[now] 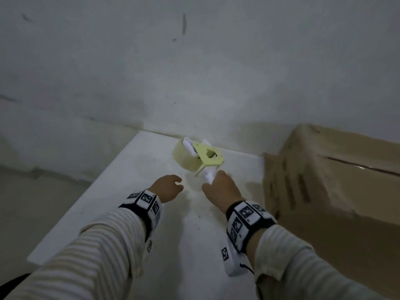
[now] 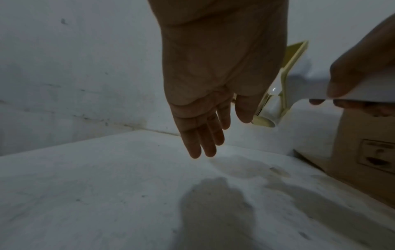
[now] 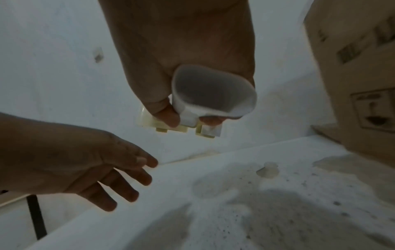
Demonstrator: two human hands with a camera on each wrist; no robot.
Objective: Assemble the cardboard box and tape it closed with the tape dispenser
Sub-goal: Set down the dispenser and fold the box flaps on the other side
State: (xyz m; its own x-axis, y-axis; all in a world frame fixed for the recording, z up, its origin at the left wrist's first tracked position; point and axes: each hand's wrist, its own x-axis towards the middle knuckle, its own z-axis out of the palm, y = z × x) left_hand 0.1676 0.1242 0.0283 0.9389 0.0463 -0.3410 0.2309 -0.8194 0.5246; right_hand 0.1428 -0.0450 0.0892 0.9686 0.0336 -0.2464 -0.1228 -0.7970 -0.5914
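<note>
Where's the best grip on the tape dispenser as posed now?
The white handle at the near end of the tape dispenser, approached from the person's side. It juts toward them, clear of the roll and yellow frame; the right hand already wraps it. The left hand is free.

No readable text anywhere. Your cardboard box (image 1: 337,178) on the right carries dark printed blocks on its side, all blurred. The wrist views show a framed handling symbol (image 3: 374,112) low on the same box, with a line of print above it too smeared to read. Your wristbands (image 1: 246,215) show square black-and-white coded markers, no letters or numbers.
</note>
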